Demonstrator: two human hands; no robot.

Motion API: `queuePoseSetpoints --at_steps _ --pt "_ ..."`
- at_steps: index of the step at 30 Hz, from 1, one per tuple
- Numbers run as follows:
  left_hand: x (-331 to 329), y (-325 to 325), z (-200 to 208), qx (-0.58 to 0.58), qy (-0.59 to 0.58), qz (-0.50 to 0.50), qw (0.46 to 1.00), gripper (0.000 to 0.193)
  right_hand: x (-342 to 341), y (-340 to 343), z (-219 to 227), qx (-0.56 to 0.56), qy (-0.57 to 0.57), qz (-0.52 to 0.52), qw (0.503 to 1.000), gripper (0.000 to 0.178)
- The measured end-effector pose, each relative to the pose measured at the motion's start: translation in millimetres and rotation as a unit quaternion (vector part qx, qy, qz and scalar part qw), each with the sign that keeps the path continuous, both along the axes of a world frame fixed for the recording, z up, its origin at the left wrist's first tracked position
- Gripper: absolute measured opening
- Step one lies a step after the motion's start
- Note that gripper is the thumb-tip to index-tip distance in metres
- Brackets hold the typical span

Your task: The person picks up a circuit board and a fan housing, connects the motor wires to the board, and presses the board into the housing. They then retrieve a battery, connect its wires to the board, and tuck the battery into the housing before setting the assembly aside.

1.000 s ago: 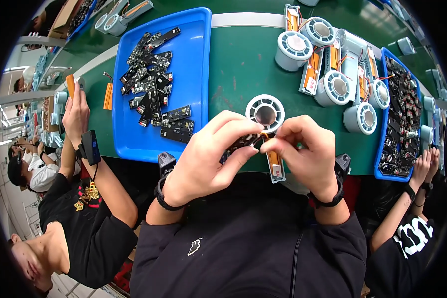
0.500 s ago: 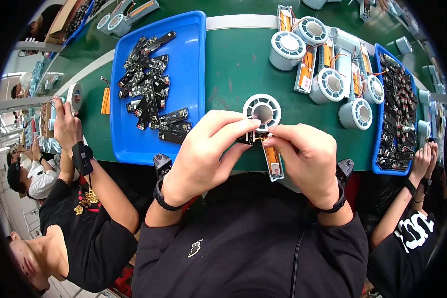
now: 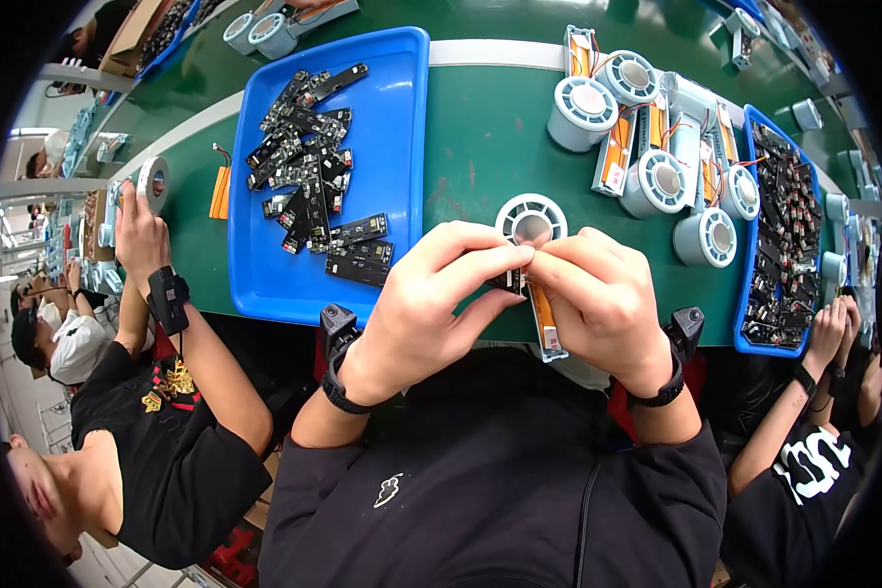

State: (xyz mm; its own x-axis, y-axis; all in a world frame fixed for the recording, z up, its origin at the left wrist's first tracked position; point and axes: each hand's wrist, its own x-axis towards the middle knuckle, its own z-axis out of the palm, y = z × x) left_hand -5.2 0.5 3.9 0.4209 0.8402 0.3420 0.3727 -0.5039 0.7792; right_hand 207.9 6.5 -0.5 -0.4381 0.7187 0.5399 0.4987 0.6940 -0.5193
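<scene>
My left hand (image 3: 436, 299) pinches a small black circuit board (image 3: 507, 281) between thumb and fingers. Its fingertips meet those of my right hand (image 3: 608, 299), which are closed at the board's end; the wire connector there is mostly covered by them. Just beyond the fingertips is the round, light-blue ribbed end of a device (image 3: 532, 203) with a silver disc at its centre. From it a narrow handle with an orange battery (image 3: 543, 312) runs toward me, partly under my right hand.
A blue tray (image 3: 412, 147) of circuit boards lies left, and another blue tray (image 3: 752, 196) of boards right. Several light-blue devices (image 3: 657, 183) with orange batteries cluster at the back right. An orange battery (image 3: 220, 191) lies beyond the left tray. Co-workers' hands (image 3: 142, 235) are at either side.
My fingertips have come closer together, covering the connector and yellow wire that showed before. The view has shifted slightly, so table things sit a little lower and further right.
</scene>
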Motion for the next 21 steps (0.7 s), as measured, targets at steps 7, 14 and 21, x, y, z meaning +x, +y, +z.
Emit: queuePoseSetpoints --at_steps 7,14,21 --pt "23 2 -18 0.036 -0.007 0.022 0.999 0.044 26 10 -16 -0.001 -0.004 0.035 0.999 0.023" --pt "-14 -11 2 0.104 -0.021 0.042 0.993 0.04 -12 1 8 -0.003 0.041 0.084 0.996 0.026" --pt "-25 -60 49 0.185 -0.095 0.054 0.977 0.018 -28 -80 66 -0.072 0.038 0.029 0.996 0.022"
